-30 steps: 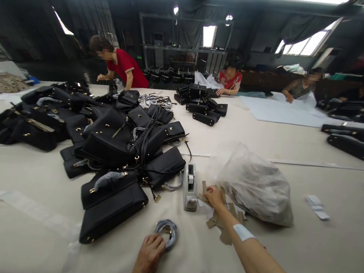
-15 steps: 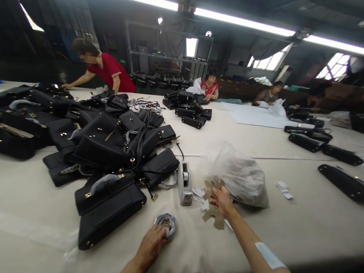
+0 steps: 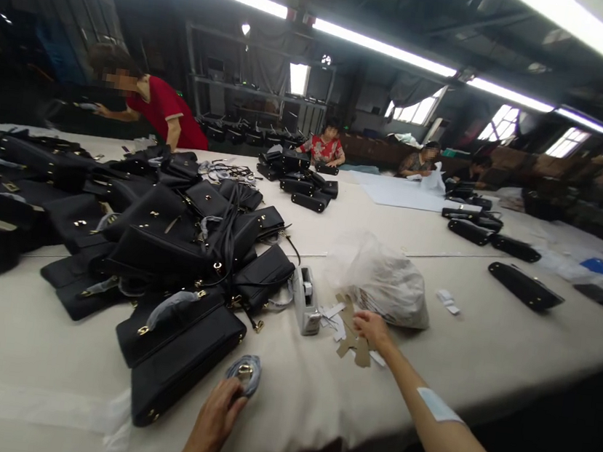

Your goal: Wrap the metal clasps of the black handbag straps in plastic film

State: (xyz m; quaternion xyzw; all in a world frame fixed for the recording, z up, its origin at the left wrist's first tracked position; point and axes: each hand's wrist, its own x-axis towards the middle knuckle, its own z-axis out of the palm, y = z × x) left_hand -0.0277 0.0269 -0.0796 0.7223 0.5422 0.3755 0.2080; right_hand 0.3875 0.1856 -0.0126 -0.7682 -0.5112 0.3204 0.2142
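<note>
My left hand [image 3: 218, 410] pinches the near edge of a coiled bag strap [image 3: 256, 376], which looks wrapped in clear film and has gold hardware at its centre. The coil is by the table's front edge, right of a black handbag [image 3: 189, 362] with a film-wrapped handle. Farther right, my right hand [image 3: 374, 330] is over brown cardboard cut-outs [image 3: 363, 352], fingers loosely apart with no piece seen lifted in them. White paper slips [image 3: 331, 316] lie beside the cut-outs. A tape dispenser [image 3: 305, 303] stands between my two hands.
A heap of black handbags [image 3: 163, 231] covers the left of the table. Behind my right hand sits a clear plastic bag [image 3: 391, 281] with contents I cannot make out. More black bags [image 3: 525, 286] lie at right. Co-workers [image 3: 170, 111] are along the far side.
My right hand has let the cardboard cut-out down among the others. My left hand and the coiled strap have shifted left and nearer the black handbag. The view has turned right.
</note>
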